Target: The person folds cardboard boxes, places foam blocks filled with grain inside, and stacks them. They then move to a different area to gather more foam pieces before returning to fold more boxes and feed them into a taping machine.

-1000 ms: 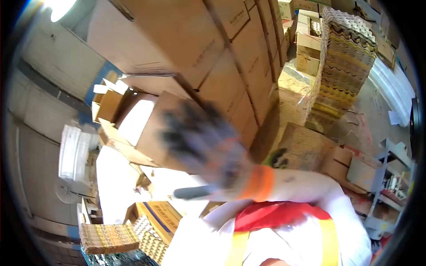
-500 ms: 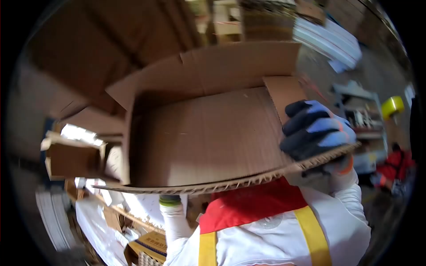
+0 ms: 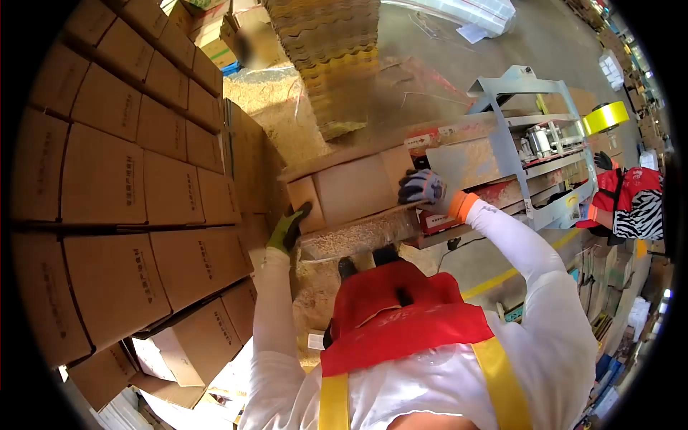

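Note:
A cardboard box (image 3: 351, 188) with its flaps standing up is out in front of me, in line with the end of a metal-framed machine. My left hand (image 3: 289, 228), in a green and black glove, grips its left end, fingers along the side. At the right end, my right hand (image 3: 423, 188), in a grey-blue and black glove, has its fingers curled over the edge. Beneath the box's near side shows a strip of bed covered with sawdust-like bits (image 3: 358, 238).
Closed printed cartons (image 3: 107, 172) are stacked high along my left. The machine's metal frame (image 3: 527, 136) stands at right, with a yellow tape roll (image 3: 605, 118). Beyond it is a person in a red vest (image 3: 634, 197). A stack of corrugated sheets (image 3: 322, 64) stands ahead.
The box has gone from close before my chest down and away to the machine's end, held in both hands. My view has swung, bringing the carton stack in at left.

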Demonstrator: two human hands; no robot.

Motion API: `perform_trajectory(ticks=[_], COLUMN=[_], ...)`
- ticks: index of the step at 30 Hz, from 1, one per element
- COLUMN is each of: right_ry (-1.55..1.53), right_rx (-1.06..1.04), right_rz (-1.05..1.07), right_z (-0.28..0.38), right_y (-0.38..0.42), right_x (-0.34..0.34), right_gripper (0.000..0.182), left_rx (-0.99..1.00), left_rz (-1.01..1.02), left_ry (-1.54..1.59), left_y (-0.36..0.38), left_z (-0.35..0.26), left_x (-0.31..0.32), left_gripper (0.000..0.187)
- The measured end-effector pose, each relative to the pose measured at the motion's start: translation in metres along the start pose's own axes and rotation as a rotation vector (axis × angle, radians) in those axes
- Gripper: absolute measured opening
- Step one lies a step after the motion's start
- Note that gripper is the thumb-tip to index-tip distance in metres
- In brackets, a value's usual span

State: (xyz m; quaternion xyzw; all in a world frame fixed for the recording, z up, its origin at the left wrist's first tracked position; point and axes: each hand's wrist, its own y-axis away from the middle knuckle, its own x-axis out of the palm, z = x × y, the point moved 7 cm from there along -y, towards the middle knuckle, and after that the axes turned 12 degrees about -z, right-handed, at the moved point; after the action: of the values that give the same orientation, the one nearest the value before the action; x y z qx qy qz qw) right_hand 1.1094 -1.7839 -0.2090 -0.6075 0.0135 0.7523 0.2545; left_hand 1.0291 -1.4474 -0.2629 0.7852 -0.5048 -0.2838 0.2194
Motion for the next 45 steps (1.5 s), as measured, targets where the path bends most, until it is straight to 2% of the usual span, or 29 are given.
perform_trajectory(ticks=[1,3,4,5,6,8,10,12,13,15,17,18,20,21,22,23,24,26,28,30,31,32,34,36,37,38,40,42,45], right_ry=[-0.072,-0.348,-0.48,-0.419,-0.213,0.211,0.353,0.456,0.488,0.55,0.214,0.061,0.028,0.033,0.054,0.013,0.084,0.034,-0.148,-0.443,-0.523,-0.585,-0.862,-0.357,-0.35,-0.387,-0.518,-0.645,-0.663], right_rx=[0.061,0.331,0.46,0.718,0.746,0.774,0.625,0.496,0.486,0.47,0.501,0.507,0.622,0.687,0.735,0.679,0.728,0.6,0.462,0.258,0.066,-0.083,-0.363,-0.568,-0.544,-0.526,-0.497,-0.466,-0.435], right_rz=[0.043,-0.139,-0.234,-0.339,-0.195,0.078,-0.067,-0.136,-0.284,-0.59,-0.547,-0.527,-0.362,-0.407,-0.47,-0.547,-0.58,-0.653,-0.647,-0.622,-0.605,-0.561,-0.431,-0.388,-0.282,-0.216,-0.245,-0.349,-0.295], right_z=[-0.002,-0.005,-0.013,-0.036,-0.046,-0.043,-0.035,-0.008,-0.005,-0.008,0.007,0.015,0.024,0.021,0.007,-0.004,-0.002,0.022,0.091,0.189,0.244,0.297,0.4,0.485,0.51,0.521,0.505,0.449,0.354], right_y=[-0.007,-0.024,-0.03,-0.023,-0.016,-0.048,-0.058,-0.103,-0.121,-0.147,-0.1,-0.078,-0.045,-0.027,-0.016,-0.008,-0.009,-0.044,-0.128,-0.209,-0.24,-0.254,-0.283,-0.293,-0.304,-0.312,-0.307,-0.279,-0.213], right_x=[-0.009,-0.027,-0.033,-0.009,0.014,0.015,0.001,-0.045,-0.047,-0.054,0.01,0.029,0.016,0.012,0.006,0.004,0.002,-0.01,-0.035,-0.062,-0.077,-0.074,-0.079,-0.057,-0.03,-0.016,-0.008,-0.036,-0.09], right_gripper=[0.031,0.035,0.037,0.042,0.043,0.047,0.048,0.048,0.047,0.047,0.046,0.046,0.045,0.043,0.041,0.038,0.035,0.035,0.035,0.049,0.059,0.072,0.083,0.07,0.056,0.054,0.049,0.045,0.039], left_rx=[0.018,0.052,-0.052,-0.162,-0.212,-0.255,-0.029,0.383,0.235,0.205,0.235,0.211,0.133,0.249,0.19,0.128,0.26,0.367,0.398,0.337,0.295,0.251,0.186,0.128,0.109,0.096,0.094,0.097,0.087], left_rz=[0.069,0.207,0.198,0.19,0.203,0.249,0.162,-0.099,0.045,0.066,0.013,0.047,0.099,0.071,0.107,0.139,0.126,0.082,0.086,0.114,0.098,0.054,-0.082,-0.276,-0.376,-0.477,-0.646,-0.757,-0.784], left_ry=[0.027,0.084,0.239,0.386,0.454,0.509,0.432,0.309,0.524,0.431,0.23,0.268,0.372,0.26,0.341,0.421,0.331,0.179,0.102,0.193,0.261,0.33,0.423,0.502,0.535,0.565,0.606,0.631,0.668], left_y=[-0.014,-0.036,-0.042,-0.041,-0.04,-0.031,-0.04,-0.069,-0.051,-0.031,-0.014,-0.017,-0.01,-0.01,-0.005,0.0,-0.007,0.0,0.012,0.034,0.051,0.068,0.102,0.133,0.146,0.158,0.173,0.18,0.187], left_z=[0.001,0.008,0.015,0.022,0.026,0.029,0.038,0.079,0.069,0.05,0.025,0.02,0.03,0.031,0.032,0.033,0.033,0.037,0.05,0.071,0.088,0.106,0.143,0.186,0.205,0.222,0.247,0.268,0.279], left_x=[0.007,0.017,0.016,0.014,0.013,0.009,0.006,0.016,0.027,0.03,0.031,0.039,0.058,0.076,0.097,0.117,0.129,0.145,0.142,0.103,0.076,0.045,-0.02,-0.084,-0.112,-0.136,-0.174,-0.198,-0.215], left_gripper=[0.037,0.04,0.044,0.048,0.053,0.061,0.066,0.065,0.068,0.068,0.066,0.065,0.063,0.073,0.082,0.092,0.093,0.09,0.088,0.085,0.084,0.083,0.08,0.078,0.077,0.076,0.073,0.071,0.068])
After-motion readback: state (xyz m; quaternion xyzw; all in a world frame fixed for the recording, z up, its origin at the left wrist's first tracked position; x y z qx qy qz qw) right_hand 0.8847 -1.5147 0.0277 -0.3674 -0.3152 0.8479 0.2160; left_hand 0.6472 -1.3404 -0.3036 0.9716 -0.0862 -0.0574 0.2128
